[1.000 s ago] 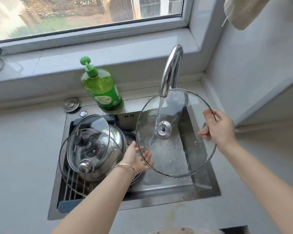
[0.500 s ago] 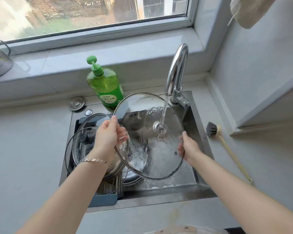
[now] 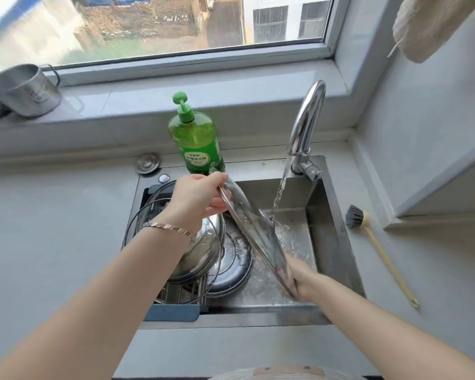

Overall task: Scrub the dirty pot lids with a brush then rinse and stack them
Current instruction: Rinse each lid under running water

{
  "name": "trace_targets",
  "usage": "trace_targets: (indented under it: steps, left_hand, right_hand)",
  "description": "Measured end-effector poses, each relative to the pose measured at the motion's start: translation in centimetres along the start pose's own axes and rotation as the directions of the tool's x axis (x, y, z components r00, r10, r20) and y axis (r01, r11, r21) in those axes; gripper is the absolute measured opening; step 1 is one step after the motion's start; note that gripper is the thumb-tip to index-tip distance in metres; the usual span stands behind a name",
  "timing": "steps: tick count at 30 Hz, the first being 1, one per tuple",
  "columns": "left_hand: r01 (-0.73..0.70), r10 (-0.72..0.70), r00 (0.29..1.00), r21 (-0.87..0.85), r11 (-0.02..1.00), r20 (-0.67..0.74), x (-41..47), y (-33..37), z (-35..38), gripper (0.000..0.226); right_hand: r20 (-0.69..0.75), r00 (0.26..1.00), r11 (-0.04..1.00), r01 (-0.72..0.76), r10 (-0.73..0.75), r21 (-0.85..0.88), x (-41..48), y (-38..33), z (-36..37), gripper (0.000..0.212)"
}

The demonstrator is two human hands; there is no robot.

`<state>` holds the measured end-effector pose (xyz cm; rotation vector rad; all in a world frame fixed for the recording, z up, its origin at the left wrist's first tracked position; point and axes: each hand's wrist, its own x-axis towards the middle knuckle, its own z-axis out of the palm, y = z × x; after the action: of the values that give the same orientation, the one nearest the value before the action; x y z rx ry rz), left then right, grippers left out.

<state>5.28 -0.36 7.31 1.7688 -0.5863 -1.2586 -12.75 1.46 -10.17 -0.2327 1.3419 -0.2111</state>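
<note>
Grey stone surface (image 3: 52,242) runs round a small steel sink (image 3: 329,215) under a window, with a green soap bottle (image 3: 198,141) at the far edge and the tap (image 3: 306,119) running. A moment ago the glass lid (image 3: 258,231) lay nearly flat to the camera under the stream; now it has been swung up on edge, slanting from far left to near right across the basin, so the water runs off one face and drains down — the turn, I judge, of a rinse close to done. The left hand (image 3: 195,198) is closed on the lid's far upper rim, the right hand (image 3: 302,275) is closed on its near lower rim. In the left part of the sink other lids (image 3: 181,242) already rest in a rack, one leaning on another, just beside the held one; that is the likely place for it next. The brush (image 3: 373,242) lies unused on the surface to the right, well apart from both hands.
</note>
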Motion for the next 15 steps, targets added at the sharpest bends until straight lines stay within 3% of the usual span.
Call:
trace_targets:
  steps: [4, 9, 12, 15]
  left_hand:
    - [-0.169, 0.17, 0.986, 0.076, 0.983, -0.006, -1.9, 1.7, -0.1, 0.015]
    - [-0.339, 0.343, 0.939, 0.103, 0.935, -0.026, -3.6, 3.3, -1.3, 0.02]
    - [-0.337, 0.345, 0.93, 0.077, 0.938, -0.125, -2.7, 2.7, -4.2, 0.025]
    - [-0.234, 0.243, 0.929, 0.063, 0.97, -0.278, -0.4, 0.5, -8.7, 0.029]
  right_hand:
    - [0.043, 0.995, 0.995, 0.094, -0.092, -0.031, -0.8, 1.0, 3.3, 0.045]
    - [0.13, 0.987, 0.995, 0.095, -0.095, 0.011, -1.5, 0.7, 6.5, 0.039]
    - [0.06, 0.977, 0.979, 0.206, -0.205, -0.007, -1.3, 0.2, 7.1, 0.048]
    - [-0.02, 0.961, 0.961, 0.276, -0.276, -0.02, -1.6, -1.0, 6.9, 0.044]
